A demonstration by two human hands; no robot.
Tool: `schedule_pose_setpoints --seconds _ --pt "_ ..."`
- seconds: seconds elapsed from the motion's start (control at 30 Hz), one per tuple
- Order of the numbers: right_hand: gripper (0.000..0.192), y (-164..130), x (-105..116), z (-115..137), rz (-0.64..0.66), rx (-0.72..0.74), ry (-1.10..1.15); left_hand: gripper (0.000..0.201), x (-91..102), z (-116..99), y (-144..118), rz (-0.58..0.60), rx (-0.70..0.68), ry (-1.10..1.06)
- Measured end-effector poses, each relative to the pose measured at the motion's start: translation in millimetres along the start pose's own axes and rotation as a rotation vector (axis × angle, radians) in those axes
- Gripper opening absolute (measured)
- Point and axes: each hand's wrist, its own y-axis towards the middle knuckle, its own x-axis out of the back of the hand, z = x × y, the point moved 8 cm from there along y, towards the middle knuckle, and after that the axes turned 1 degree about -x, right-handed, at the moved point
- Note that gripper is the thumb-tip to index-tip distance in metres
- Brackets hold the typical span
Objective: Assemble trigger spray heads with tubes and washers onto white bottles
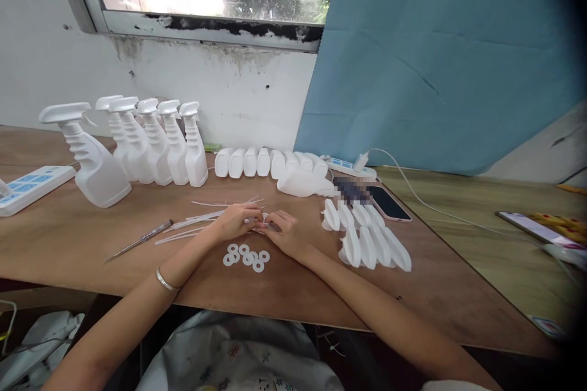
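Observation:
My left hand and my right hand meet at the middle of the wooden table, fingers pinched together on a small white part between them. What exactly the part is I cannot tell. Several white ring washers lie just in front of my hands. Thin white dip tubes are spread out behind and to the left of my left hand. A row of white spray-trigger heads lies to the right of my right hand.
Several assembled white spray bottles stand at the back left, and empty bottles lie on their sides at the back. A metal tool lies left. Power strips and phones sit around the edges.

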Motion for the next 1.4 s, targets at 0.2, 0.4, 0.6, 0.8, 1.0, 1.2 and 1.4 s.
schedule_pose_setpoints --seconds 0.2,0.4,0.6,0.8,1.0,1.2,1.4 --pt "0.02 -2 -1 -4 -0.034 -0.047 0.023 0.024 2.9 0 -4 -0.038 0.069 0.015" --pt "0.035 -3 -1 -6 -0.04 -0.077 0.053 0.021 0.4 -5 -5 -0.029 0.039 0.072" --pt "0.032 -3 -2 -6 -0.016 -0.113 0.076 0.02 -0.4 -8 -4 0.002 0.064 0.12" --pt "0.038 0 5 -11 -0.076 -0.234 0.089 0.029 28.8 15 -11 -0.018 0.296 0.076" --pt "0.036 -2 10 -35 -0.175 -0.379 0.114 0.026 35.4 42 -28 0.212 0.515 0.167" --pt "0.029 -1 5 -40 -0.143 -0.387 0.14 0.013 6.3 37 -23 0.309 0.415 0.086" --pt "0.03 0 4 -38 -0.125 -0.383 0.159 0.005 10.0 27 -17 0.196 0.342 0.101"
